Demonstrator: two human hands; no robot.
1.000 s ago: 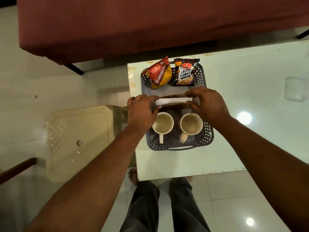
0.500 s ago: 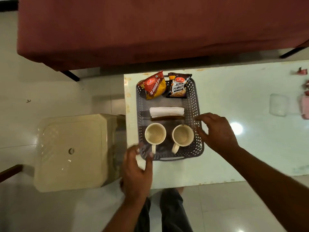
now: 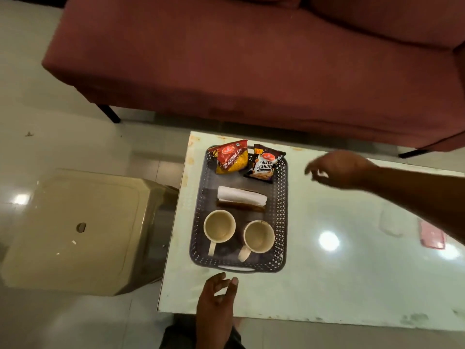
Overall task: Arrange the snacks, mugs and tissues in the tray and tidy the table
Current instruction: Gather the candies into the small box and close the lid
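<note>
A dark perforated tray (image 3: 283, 210) sits on the pale table (image 3: 327, 280) near its left end. At the tray's far end lie a red snack packet (image 3: 230, 157) and a dark salted peanuts packet (image 3: 264, 166). White folded tissues (image 3: 240, 195) lie across the middle on a brown strip. Two cream mugs, left (image 3: 219, 226) and right (image 3: 258, 237), stand at the near end, handles toward me. My left hand (image 3: 217, 295) hovers just below the tray, fingers loosely curled, holding nothing. My right hand (image 3: 337, 170) hangs above the table right of the tray, relaxed and holding nothing.
A maroon sofa (image 3: 251, 59) runs along the far side of the table. A beige plastic stool (image 3: 75, 230) stands at the table's left. A pink flat object (image 3: 432, 234) and a clear lid-like item (image 3: 391, 222) lie on the table's right part.
Both hands let go of the tissues and drew back from the tray. The left hand dropped to the near table edge; the right hand lifted off the tray rim to the right.
</note>
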